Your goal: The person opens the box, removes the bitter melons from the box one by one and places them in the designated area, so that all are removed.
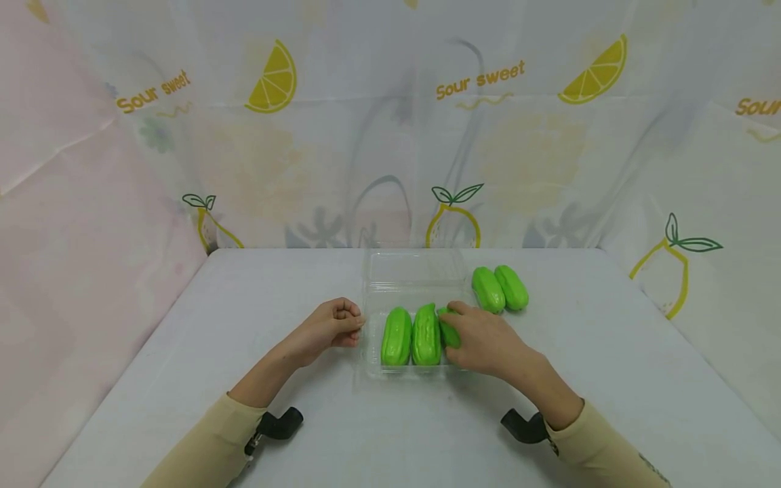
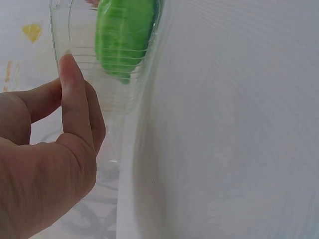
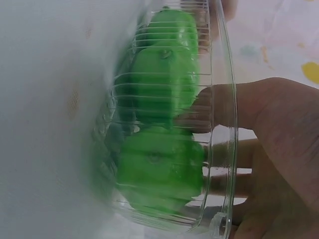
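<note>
A clear plastic clamshell box (image 1: 372,369) stands on the table with its lid (image 1: 415,268) raised at the back. Two plump, ridged green gourds, a left one (image 1: 396,337) and a middle one (image 1: 426,335), lie side by side in it. My right hand (image 1: 485,339) grips a third green gourd (image 3: 159,167) at the box's right end, its fingers reaching over the rim; in the head view the hand covers much of that gourd. With thumb and fingers, my left hand (image 1: 332,329) pinches the box's left rim, seen closely in the left wrist view (image 2: 60,45).
Two more green gourds, one (image 1: 488,289) beside the other (image 1: 511,287), lie behind and right of the box. White cloth covers the table (image 1: 213,325). A lemon-print curtain (image 1: 342,149) hangs along the back and sides.
</note>
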Tool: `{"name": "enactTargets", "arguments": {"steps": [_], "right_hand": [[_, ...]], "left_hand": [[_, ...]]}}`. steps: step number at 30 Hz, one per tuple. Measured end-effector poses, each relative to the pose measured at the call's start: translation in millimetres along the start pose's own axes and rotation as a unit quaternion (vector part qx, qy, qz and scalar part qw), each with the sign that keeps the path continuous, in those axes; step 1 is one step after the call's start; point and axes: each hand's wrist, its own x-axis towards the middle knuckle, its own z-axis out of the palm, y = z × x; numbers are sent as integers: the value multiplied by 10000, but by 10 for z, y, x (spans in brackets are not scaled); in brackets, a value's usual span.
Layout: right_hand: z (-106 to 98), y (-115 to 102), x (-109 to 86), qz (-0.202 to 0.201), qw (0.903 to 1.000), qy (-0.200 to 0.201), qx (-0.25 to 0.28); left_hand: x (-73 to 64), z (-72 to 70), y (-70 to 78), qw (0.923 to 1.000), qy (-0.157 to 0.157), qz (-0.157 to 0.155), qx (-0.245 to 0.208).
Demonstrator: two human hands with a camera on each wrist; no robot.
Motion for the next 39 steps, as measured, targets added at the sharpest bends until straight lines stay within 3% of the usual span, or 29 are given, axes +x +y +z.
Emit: {"name": "enactTargets", "arguments": {"steps": [8,21,39], "right_hand": [[51,-7,13,-23,9994,324,82],[59,-22,17,9,9997,260,48],[43,-29,26,-8,9986,528,35]], "left_hand": [[5,-2,-14,10000,-1,13,1],[4,-9,-11,10000,-41,62,50],[3,-8,-10,10000,-1,20,39]]}}
